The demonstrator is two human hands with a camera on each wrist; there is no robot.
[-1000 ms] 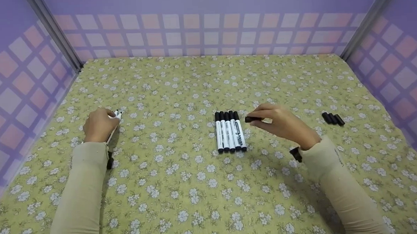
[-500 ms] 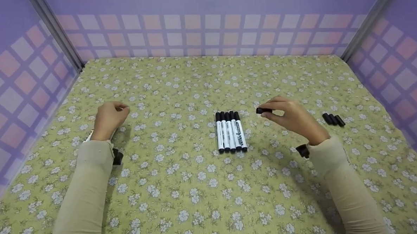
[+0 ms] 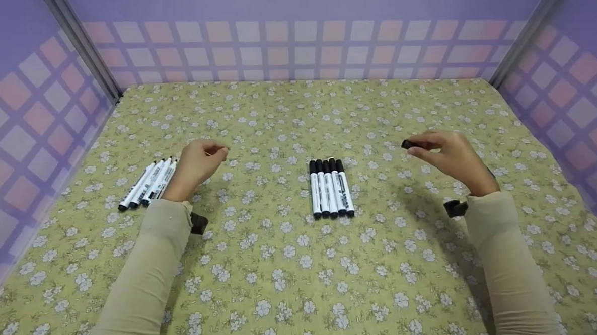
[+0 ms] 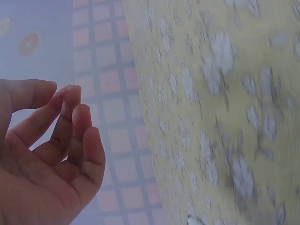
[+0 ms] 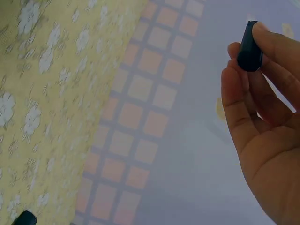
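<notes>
My right hand (image 3: 451, 156) pinches a black marker cap (image 5: 250, 49) between thumb and fingertips, raised above the cloth right of centre. My left hand (image 3: 200, 164) hovers over the cloth on the left, its fingers loosely bent and holding nothing (image 4: 56, 140). Partly behind the left wrist lie several uncapped white markers (image 3: 145, 186), side by side and slanted, dark tips pointing away. At the centre several white markers with black caps (image 3: 331, 188) form a neat row. The loose caps on the right are mostly hidden by my right wrist; one black cap (image 5: 24, 218) shows at a lower corner of the right wrist view.
A yellow floral cloth (image 3: 303, 268) covers the table. Purple walls with pink and white squares (image 3: 293, 47) enclose the back and both sides. Grey metal posts (image 3: 84, 51) stand at the back corners.
My left hand has let go of a marker and moved right, bringing the uncapped markers into view. My right hand has moved right and slightly away, still pinching the cap.
</notes>
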